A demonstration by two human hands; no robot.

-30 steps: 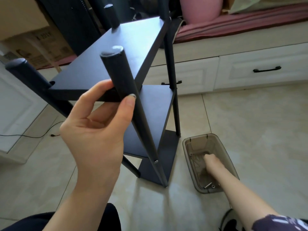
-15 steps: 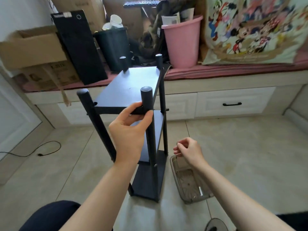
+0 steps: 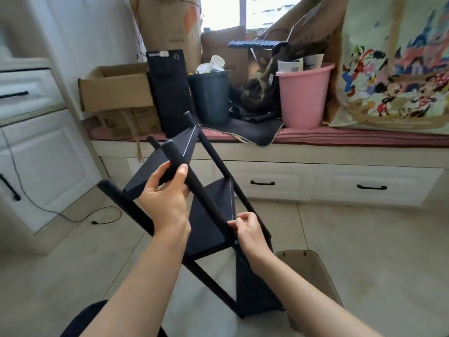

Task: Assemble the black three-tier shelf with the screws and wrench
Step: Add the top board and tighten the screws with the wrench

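The black three-tier shelf (image 3: 209, 215) leans tilted to the left over the tiled floor (image 3: 364, 239), its lower end down on the tiles just beside a translucent grey-brown plastic bin (image 3: 313, 266). The left hand (image 3: 165, 198) grips the near upright pole (image 3: 194, 181) close under the top tier, thumb on the near side and fingers (image 3: 158, 172) curled round behind it. The right hand (image 3: 247, 229) is lower on the same pole, at the level of the middle tier, its thumb and forefinger pinching a small silvery screw (image 3: 237, 217) right against the pole; the other fingers are curled in. Both forearms reach in from the bottom edge of the view.

Behind the shelf runs a white window bench (image 3: 315, 164) with black-handled drawers and a red striped cushion on top. On it stand a pink bucket (image 3: 303, 98), a dark bin (image 3: 210, 96), a black computer tower (image 3: 170, 91) and cardboard boxes (image 3: 114, 88). A cartoon-printed bag (image 3: 393, 64) leans at the right end.
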